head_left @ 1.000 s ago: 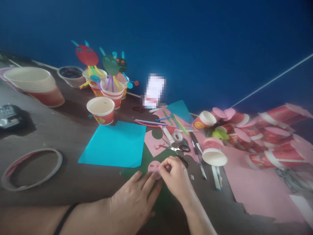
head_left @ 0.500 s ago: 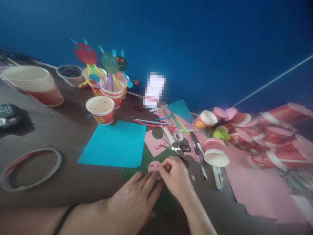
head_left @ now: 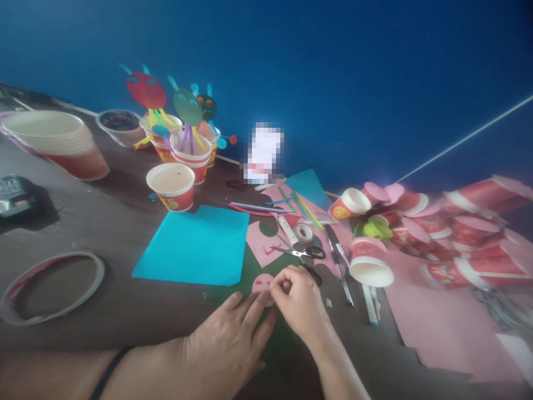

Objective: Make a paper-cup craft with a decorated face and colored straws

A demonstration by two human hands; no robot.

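A small pink paper circle point(head_left: 262, 282) with red eye-like marks lies on dark green paper point(head_left: 252, 265) in front of me. My left hand point(head_left: 233, 333) rests beside it with fingers stretched out, their tips on the circle's lower edge. At the circle's right edge is my right hand point(head_left: 297, 297), thumb and fingertips pinched together. Whatever is in that pinch is hidden. Scissors point(head_left: 300, 253) lie just beyond my right hand, near a glue stick point(head_left: 287, 229) and a roll of tape point(head_left: 303, 232). A blue paper sheet point(head_left: 195, 244) lies beyond my left hand.
Paper cups point(head_left: 170, 186) stand at the left, some holding paper-faced figures point(head_left: 145, 90). A tape ring point(head_left: 100, 272) lies front left. Several cups point(head_left: 371, 262) lie on their sides at the right by pink paper point(head_left: 433, 316). Pens point(head_left: 342, 278) lie between. A blue wall stands behind.
The nearest tipped cup on the right has shifted slightly to the right. Both hands stay almost where they were on the pink circle.
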